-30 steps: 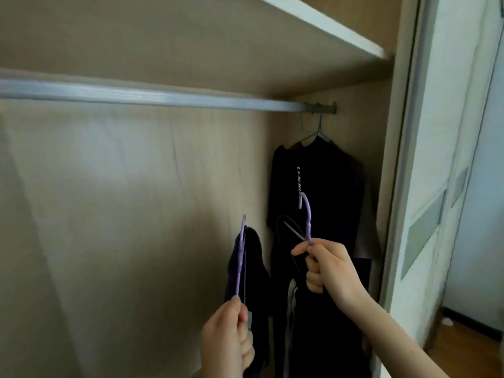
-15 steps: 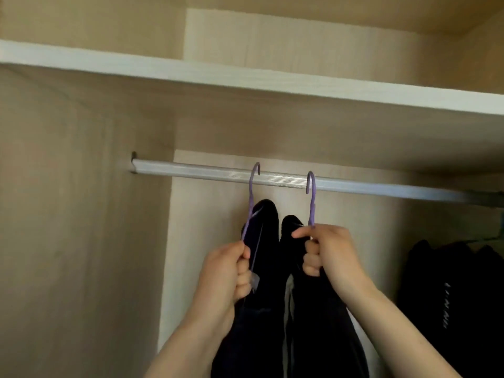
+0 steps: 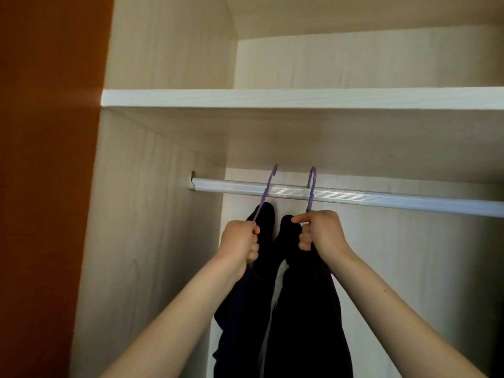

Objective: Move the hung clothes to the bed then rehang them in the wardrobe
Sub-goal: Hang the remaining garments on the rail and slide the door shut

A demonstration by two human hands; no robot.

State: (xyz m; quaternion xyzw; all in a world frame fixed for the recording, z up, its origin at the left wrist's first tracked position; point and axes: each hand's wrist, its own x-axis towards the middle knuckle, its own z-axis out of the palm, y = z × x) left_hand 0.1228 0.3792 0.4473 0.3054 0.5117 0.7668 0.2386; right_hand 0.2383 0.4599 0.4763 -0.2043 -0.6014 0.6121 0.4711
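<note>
Head view: the rehanging stage is looking well under way. The left grip (image 3: 240,241) is clamping one purple hanger (image 3: 266,190) and the right grip (image 3: 320,230) is clamping a second hanger (image 3: 311,190). Both hooks are poking just above the rail (image 3: 381,199) near its left end, apparently not yet seated. The navy garment (image 3: 237,309) and the black garment (image 3: 308,309) are drooping limp and bunched beneath.

Left hand (image 3: 240,241) and right hand (image 3: 320,230) on purple hangers (image 3: 311,196) at rail (image 3: 395,199)
</note>
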